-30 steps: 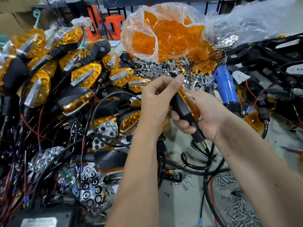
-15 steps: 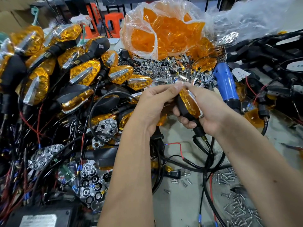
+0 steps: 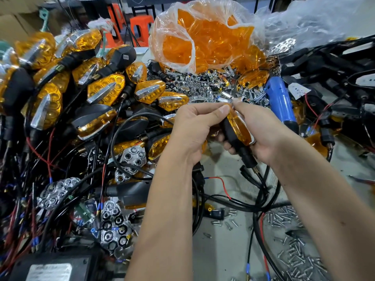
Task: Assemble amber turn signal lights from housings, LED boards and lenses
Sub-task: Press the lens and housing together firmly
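**Amber signal held between both hands over a crowded table**

Clearly, the largest container here is the clear plastic bag [image 3: 205,35] at the back of the table [image 3: 227,246]; it is lying open-mouthed and bulging with loose amber lenses [image 3: 213,47], some spilling out beside it. Next to it a second, cloudy plastic bag [image 3: 316,21] is sitting to the right, its contents too blurred to tell. To the left, a heap of finished turn signals [image 3: 85,88] is piling up, black stalks and wires tangled through it.

In the middle, the turn signal [image 3: 236,130] being worked on is hanging above the table between the two hands. The right hand [image 3: 269,134] is wrapping its fingers round the black housing from behind, near the stalk. The left hand [image 3: 192,128] is pinching the pointed tip, thumb laid along the amber lens edge. Both hands are closed on the part.

Judging by the look, the piece is handling as light, stiff moulded plastic. The lens face is glossy and probably slippery and easy to scratch, so the matt black housing and rubbery stalk seem the safer places to grip, with pressure going only on the lens rim. The trailing wire [image 3: 261,185] is likely snagging on others if pulled.

Smallest of all, loose screws [image 3: 288,218] are lying scattered on the table at lower right.
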{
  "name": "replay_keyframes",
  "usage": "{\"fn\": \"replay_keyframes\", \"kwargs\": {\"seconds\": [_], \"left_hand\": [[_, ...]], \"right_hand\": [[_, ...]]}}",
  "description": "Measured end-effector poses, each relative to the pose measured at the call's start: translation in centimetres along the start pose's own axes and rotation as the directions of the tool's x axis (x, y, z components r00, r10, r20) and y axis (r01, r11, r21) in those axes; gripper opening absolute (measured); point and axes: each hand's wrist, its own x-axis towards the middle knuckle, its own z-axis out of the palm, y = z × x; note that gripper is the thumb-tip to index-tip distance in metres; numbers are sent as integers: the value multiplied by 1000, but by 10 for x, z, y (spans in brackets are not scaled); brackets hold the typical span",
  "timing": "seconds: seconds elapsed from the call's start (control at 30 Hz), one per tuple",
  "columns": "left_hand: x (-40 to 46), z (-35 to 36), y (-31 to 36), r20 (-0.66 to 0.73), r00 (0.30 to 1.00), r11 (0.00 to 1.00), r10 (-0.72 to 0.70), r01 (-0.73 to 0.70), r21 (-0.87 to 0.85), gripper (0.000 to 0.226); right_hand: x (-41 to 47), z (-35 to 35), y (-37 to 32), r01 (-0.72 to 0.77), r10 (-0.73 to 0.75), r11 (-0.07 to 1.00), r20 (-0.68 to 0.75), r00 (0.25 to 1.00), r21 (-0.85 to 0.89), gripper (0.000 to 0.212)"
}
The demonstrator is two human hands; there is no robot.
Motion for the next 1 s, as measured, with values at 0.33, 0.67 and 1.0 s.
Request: {"fn": "replay_keyframes", "kwargs": {"seconds": [0.33, 0.67, 1.0], "left_hand": [[-2, 25, -1, 15, 919, 881, 393, -381, 280, 9], [-5, 27, 5, -40, 929, 922, 367, -358, 148, 34], [-12, 25, 2, 93, 895, 705, 437, -405, 582, 59]], "right_hand": [[-11, -3, -14, 106, -105, 994, -59, 993, 15, 37], [-7, 12, -9, 228, -232, 973, -195, 953, -46, 44], [-3, 9, 3, 459, -806, 505, -209, 554, -731, 54]]}}
